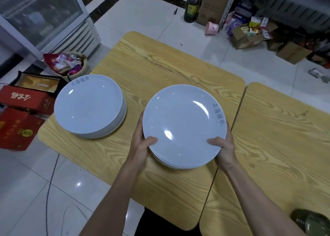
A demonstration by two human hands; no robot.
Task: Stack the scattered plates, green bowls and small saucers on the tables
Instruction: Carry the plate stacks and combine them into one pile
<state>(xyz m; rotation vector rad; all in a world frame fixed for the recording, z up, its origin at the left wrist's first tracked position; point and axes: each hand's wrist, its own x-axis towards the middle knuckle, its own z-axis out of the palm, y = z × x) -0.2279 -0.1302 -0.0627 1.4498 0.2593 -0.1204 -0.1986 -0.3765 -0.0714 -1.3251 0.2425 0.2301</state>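
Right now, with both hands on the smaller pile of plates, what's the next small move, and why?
Probably carry the held plates leftward onto the taller stack: the left hand and right hand grip opposite rims, and bare table lies between the two piles.

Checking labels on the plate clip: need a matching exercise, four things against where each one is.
Things:
1. small plate pile
2. taller plate stack
3. red boxes
4. dark bottle

Places:
A. on the floor at the far side, beside a cardboard box
B. held at its near rim by the left hand and right hand
C. on the floor, left of the table
D. standing on the left part of the table

Pairs: 1-B, 2-D, 3-C, 4-A
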